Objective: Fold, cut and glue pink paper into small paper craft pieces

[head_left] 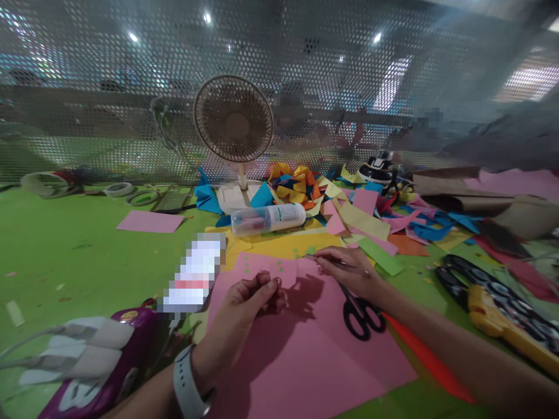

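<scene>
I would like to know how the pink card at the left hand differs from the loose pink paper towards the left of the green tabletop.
The pink card is pinched in the left hand; the loose pink paper lies on the green tabletop. The card bears small green pieces; the paper looks plain. Both are pink.

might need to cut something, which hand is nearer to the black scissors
Right. The right hand, gripping a slim metal tool, is just beyond the handles of the black scissors; the left hand is farther off, to their left, at the small pink card.
</scene>
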`<state>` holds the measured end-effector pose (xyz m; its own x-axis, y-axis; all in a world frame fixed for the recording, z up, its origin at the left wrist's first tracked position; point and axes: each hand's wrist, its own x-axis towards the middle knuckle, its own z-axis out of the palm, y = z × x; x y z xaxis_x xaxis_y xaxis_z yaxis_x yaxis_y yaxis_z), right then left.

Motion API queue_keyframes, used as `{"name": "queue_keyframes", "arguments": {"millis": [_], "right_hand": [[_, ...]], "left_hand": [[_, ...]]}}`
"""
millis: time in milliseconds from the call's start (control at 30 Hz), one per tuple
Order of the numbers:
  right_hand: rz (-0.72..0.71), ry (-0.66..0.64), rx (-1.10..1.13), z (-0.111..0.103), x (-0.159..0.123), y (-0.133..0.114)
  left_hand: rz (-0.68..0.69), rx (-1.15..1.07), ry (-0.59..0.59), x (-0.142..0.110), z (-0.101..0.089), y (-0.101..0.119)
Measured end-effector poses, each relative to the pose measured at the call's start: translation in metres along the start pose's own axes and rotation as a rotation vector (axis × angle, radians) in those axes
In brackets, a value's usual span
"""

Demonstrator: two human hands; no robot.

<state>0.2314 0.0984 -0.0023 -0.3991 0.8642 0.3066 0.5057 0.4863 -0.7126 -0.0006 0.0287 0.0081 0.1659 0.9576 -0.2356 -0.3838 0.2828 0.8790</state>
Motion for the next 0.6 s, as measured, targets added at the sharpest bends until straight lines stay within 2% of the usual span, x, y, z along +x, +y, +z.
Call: {"name": "queue_keyframes", "arguments": {"millis": [133,400,600], "right_hand": [[-0.028,0.0,-0.021,0.001,-0.001,0.001],[0.213,0.081,0.342,0.011,0.0,0.012],[0.245,0.12,0.407,0.009,0.001,0.009]], "left_hand": [[-0.002,-0.005,0.0,-0.001,0.0,0.0],[-0.002,-0.002,0.005,0.0,0.001,0.001],[-0.007,-0.012,0.006,-0.001,0.002,0.002]]}}
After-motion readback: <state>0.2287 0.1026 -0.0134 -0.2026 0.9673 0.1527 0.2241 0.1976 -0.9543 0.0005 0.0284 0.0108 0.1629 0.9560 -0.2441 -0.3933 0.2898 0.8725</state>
